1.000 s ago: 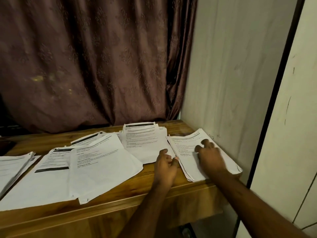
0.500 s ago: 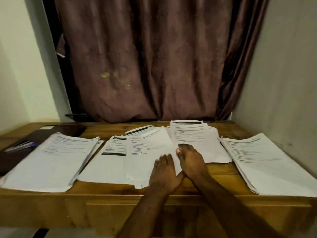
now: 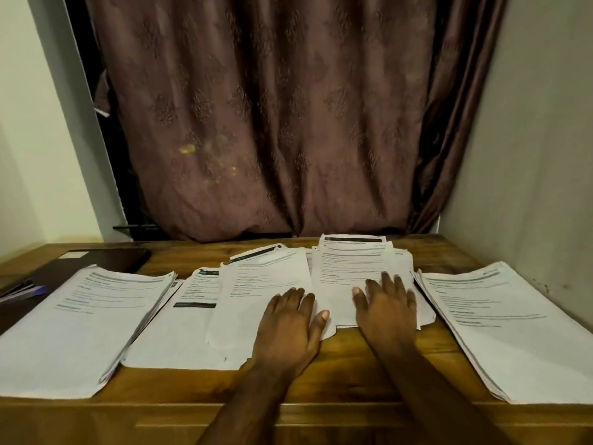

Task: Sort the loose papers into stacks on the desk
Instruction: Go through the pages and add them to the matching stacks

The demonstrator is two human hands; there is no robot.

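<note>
Loose printed papers (image 3: 266, 284) lie overlapped across the middle of the wooden desk (image 3: 353, 380). My left hand (image 3: 290, 329) rests flat on the near right corner of the middle sheets, fingers straight. My right hand (image 3: 386, 305) lies flat on the sheets (image 3: 349, 264) just to the right, fingers spread. A squared stack (image 3: 83, 322) sits at the left of the desk. Another squared stack (image 3: 500, 329) sits at the right, by the wall.
A dark folder or laptop (image 3: 106, 256) lies at the back left with a blue pen (image 3: 30, 292) beside it. A brown curtain (image 3: 272, 117) hangs behind the desk. A wall (image 3: 529, 155) closes the right side.
My hands left the right stack and came to the middle loose papers. Since half a second ago they have spread apart, the right hand reaching further onto the right sheets.
</note>
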